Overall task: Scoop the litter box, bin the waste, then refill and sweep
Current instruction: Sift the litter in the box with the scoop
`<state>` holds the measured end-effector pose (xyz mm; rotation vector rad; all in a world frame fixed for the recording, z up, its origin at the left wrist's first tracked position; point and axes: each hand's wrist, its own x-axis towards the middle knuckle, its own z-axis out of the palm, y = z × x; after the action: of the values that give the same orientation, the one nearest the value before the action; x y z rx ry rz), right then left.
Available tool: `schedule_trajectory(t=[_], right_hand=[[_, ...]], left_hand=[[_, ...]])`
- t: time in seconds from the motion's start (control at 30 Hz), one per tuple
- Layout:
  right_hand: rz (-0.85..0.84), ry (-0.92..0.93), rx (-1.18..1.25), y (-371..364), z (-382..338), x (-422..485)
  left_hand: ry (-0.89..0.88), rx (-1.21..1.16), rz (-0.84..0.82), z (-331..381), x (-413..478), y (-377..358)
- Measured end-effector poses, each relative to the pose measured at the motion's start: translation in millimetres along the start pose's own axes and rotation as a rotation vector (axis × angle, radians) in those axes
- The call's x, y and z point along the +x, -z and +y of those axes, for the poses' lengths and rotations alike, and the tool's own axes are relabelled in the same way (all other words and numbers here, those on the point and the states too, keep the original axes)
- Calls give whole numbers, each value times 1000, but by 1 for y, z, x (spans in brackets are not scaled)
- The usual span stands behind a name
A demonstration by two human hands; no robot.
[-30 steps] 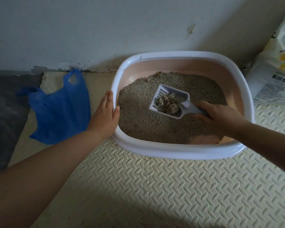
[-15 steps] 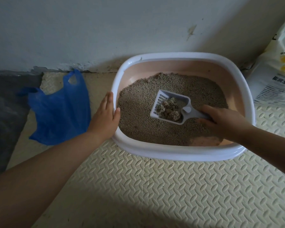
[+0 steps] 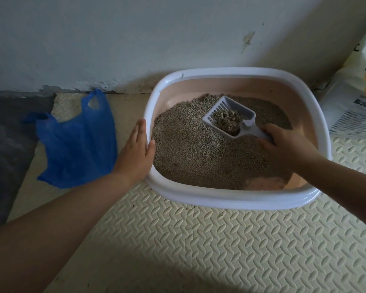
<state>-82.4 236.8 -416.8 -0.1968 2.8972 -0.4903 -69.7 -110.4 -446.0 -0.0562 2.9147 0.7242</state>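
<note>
Scoop (image 3: 220, 107) handle hidden, litter sack (image 3: 355, 102) cropped

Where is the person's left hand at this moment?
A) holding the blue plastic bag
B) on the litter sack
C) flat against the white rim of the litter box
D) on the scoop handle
C: the left hand lies with straight fingers against the white rim of the pink plastic litter box; the right hand holds the white slotted plastic scoop.

Blue bag (image 3: 76, 142); white-rimmed pink litter box (image 3: 237, 200).
</note>
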Motion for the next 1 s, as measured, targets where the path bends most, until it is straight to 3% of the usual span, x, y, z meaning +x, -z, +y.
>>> schedule_trajectory(t=[0.13,0.37,0.53,0.7,0.93,1.0], right_hand=[[-94,-118,-19,-6,-16,28],[-449,-263,75,-24,-56,69],[-242,-224,103,-18,-77,88],[-332,-280,68,-5,-94,117],[-326,-246,138,-15,-116,123],[-320,-388,292,-34,-122,118]], left_hand=[[-29,-27,20,-4,2,-4],[-59,-53,53,-10,6,-11],[-76,-90,55,-16,6,-14],[-70,-120,41,-15,5,-14],[-82,-110,57,-15,5,-14],[-83,-118,60,-15,5,-15]])
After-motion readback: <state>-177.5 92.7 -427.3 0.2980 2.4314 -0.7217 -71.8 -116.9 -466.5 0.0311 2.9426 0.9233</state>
